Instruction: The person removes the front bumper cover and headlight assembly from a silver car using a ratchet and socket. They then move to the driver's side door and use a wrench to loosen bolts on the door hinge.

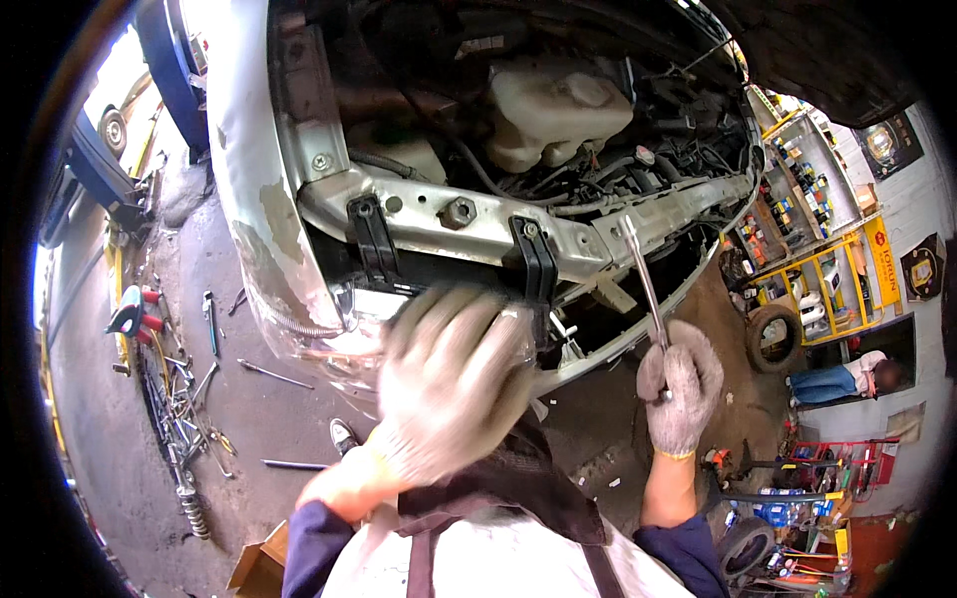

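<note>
My right hand (682, 384), in a pale knit work glove, is closed round the lower end of a long metal socket wrench (646, 277). The wrench's head points up over the front crossmember (478, 221) of a car with its hood raised. My left hand (454, 374), gloved too, is smeared by motion in front of the headlight (361, 304). Its back faces me, and I cannot tell whether it grips anything. Two black brackets, the left one (373, 239) and the right one (535, 261), hang from the crossmember, close beyond the left hand.
A white plastic reservoir (560, 115) sits in the engine bay. Loose hand tools (184, 404) and a coil spring strut (189, 503) lie on the floor at left. A cardboard box (261, 558) stands near my left elbow. At right are yellow shelves (832, 274), tires (775, 337) and another person (842, 379).
</note>
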The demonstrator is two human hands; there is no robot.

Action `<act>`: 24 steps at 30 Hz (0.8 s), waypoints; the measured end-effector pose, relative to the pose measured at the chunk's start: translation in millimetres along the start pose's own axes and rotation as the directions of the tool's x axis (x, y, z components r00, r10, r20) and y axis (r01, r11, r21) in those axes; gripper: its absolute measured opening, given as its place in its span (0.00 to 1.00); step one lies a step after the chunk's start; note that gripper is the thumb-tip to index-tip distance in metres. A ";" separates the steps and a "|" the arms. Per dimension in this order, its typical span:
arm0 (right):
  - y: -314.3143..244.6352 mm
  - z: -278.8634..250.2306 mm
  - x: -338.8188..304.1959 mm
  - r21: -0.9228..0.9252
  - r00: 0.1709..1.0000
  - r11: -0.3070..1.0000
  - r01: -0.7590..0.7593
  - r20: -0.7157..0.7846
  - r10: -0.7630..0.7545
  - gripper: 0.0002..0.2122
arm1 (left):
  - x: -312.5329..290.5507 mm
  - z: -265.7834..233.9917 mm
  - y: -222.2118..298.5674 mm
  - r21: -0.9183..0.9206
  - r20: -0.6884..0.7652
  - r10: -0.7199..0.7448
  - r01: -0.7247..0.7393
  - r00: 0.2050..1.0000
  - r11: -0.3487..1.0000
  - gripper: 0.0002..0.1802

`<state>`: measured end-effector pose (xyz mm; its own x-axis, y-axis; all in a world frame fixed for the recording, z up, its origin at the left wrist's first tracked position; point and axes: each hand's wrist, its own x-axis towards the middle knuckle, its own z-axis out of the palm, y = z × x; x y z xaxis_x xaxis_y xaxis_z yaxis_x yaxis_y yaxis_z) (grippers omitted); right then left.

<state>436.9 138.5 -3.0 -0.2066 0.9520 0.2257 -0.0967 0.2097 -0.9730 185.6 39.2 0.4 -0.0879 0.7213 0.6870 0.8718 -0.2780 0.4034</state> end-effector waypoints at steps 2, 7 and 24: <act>-4.8 7.6 2.7 -0.023 1.000 1.000 0.013 -0.021 -0.014 0.15 | 21.1 33.3 -1.2 0.192 0.172 -0.105 0.071 0.980 0.979 0.25; -23.6 15.9 6.6 -0.126 0.997 0.992 0.027 0.081 -0.017 0.13 | 28.7 49.9 -6.4 0.337 0.064 -0.122 0.094 0.990 0.937 0.16; -83.5 25.7 63.7 -0.653 0.890 0.663 0.367 0.454 -0.046 0.10 | 38.9 57.4 -3.8 0.351 -0.025 -0.201 0.197 0.979 0.916 0.13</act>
<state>406.8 175.9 93.9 -0.6211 0.7366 0.2678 0.4956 0.6338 -0.5939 206.6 104.7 -9.1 -0.2734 0.7466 0.6065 0.9498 0.1099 0.2928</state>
